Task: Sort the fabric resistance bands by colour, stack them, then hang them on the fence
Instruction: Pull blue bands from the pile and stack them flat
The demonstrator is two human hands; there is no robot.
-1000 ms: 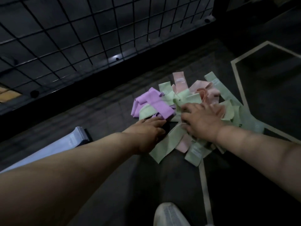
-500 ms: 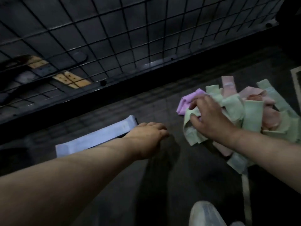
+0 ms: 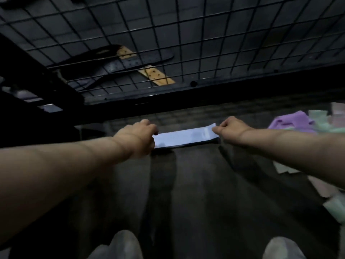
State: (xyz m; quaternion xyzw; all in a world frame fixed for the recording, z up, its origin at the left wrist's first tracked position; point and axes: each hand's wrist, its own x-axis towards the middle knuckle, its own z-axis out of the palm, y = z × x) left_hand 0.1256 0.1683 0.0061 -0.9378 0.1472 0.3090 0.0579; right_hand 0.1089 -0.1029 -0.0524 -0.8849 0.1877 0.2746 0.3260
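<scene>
A pale blue fabric band [image 3: 183, 137] lies flat on the dark floor in front of the black wire fence [image 3: 168, 43]. My left hand [image 3: 140, 136] grips its left end with curled fingers. My right hand [image 3: 230, 128] pinches its right end. A mixed pile of bands sits at the right edge: a purple band [image 3: 291, 121] on top, green bands [image 3: 334, 204] and pink ones [image 3: 321, 186] around and below it, blurred.
Behind the fence lie dark straps and a tan perforated strip [image 3: 155, 73]. Dark floor mat stretches between my arms. My two light shoes [image 3: 119, 245] show at the bottom edge.
The view swung left from the pile to the blue band. My right hand left the green bands in the pile and now pinches the blue band's right end; my left hand took its left end.
</scene>
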